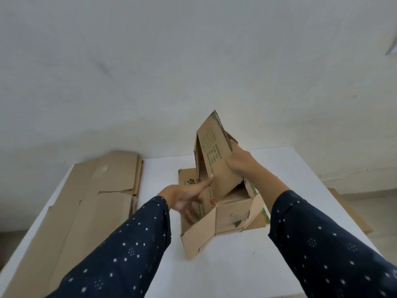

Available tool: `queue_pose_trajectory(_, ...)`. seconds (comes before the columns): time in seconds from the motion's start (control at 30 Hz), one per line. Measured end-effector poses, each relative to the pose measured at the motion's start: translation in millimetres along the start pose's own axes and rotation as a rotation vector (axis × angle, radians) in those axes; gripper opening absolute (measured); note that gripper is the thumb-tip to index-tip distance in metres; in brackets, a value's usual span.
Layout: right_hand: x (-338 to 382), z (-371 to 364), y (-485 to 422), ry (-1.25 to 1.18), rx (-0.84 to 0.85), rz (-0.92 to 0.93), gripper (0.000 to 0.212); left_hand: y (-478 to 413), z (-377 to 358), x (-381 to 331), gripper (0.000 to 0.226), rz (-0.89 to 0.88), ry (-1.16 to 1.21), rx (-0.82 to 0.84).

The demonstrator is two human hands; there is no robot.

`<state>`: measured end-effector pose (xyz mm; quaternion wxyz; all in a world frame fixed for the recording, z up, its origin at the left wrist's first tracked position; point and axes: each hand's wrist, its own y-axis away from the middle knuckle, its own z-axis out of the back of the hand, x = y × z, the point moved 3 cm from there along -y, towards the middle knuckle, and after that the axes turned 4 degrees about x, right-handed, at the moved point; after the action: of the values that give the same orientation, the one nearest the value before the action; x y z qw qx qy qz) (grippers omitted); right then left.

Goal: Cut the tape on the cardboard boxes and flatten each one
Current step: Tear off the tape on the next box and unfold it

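**Squashing the small box flat**

The white counter (236, 265) fills the bottom of the view. A big flat cardboard (96, 201) lies along its left side, already squashed. In the middle, the small box (217, 168) stands tilted up on top of a printed flat cardboard (189, 179). Its near flaps hang open, so I think its tape is already cut (no knife shows anywhere). The right hand (240, 164) grips the box's upper right side, its fingers (232, 163) curled round the edge. The left hand (184, 194) is a bit blurry. Its fingers are straight and touch the box's left side, holding nothing. This looks like the flattening step. Next, the two hands likely need to push the sides together until the box folds, then press it down flat.
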<state>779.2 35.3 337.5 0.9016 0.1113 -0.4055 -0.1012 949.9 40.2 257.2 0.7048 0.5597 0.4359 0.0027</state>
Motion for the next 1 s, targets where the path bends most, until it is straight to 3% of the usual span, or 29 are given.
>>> queue_pose_trajectory(0.1, -8.3, 3.9, 6.7, -0.001, 0.039, 0.013, 0.063, -4.3, -7.4, -47.8, 0.115, -0.344, 0.247, -0.222)
queue_pose_trajectory(0.17, -16.2, 4.7, 11.2, 0.023, 0.119, -0.001, 0.068, -3.7, -10.4, -81.4, 0.124, -0.447, 0.345, -0.388)
queue_pose_trajectory(0.27, -30.7, 4.9, 17.8, 0.014, 0.349, -0.037, 0.086, -9.0, -18.4, -111.7, 0.151, -0.413, 0.279, -0.527)
queue_pose_trajectory(0.4, -52.7, 9.1, 38.8, -0.066, 0.543, -0.05, 0.09, -19.7, -19.4, -116.4, 0.137, -0.353, 0.238, -0.739)
queue_pose_trajectory(0.63, -70.5, 8.1, 56.6, -0.007, 0.71, -0.151, 0.095, -19.7, -15.1, -129.0, 0.109, -0.424, 0.275, -0.82)
queue_pose_trajectory(0.77, -70.4, 22.5, 67.1, 0.01, 0.791, -0.122, 0.095, -17.5, -3.7, -137.7, 0.107, -0.49, 0.258, -0.833)
queue_pose_trajectory(0.87, -63.6, 43.5, 42.1, 0.028, 0.642, -0.032, 0.076, -44.0, 21.0, -135.0, 0.103, -0.569, 0.246, -0.82)
queue_pose_trajectory(1.0, -66.7, 51.5, -32.9, 0.131, 0.121, 0.029, 0.035, -38.4, 14.7, -143.8, 0.108, -0.577, 0.129, -0.791)
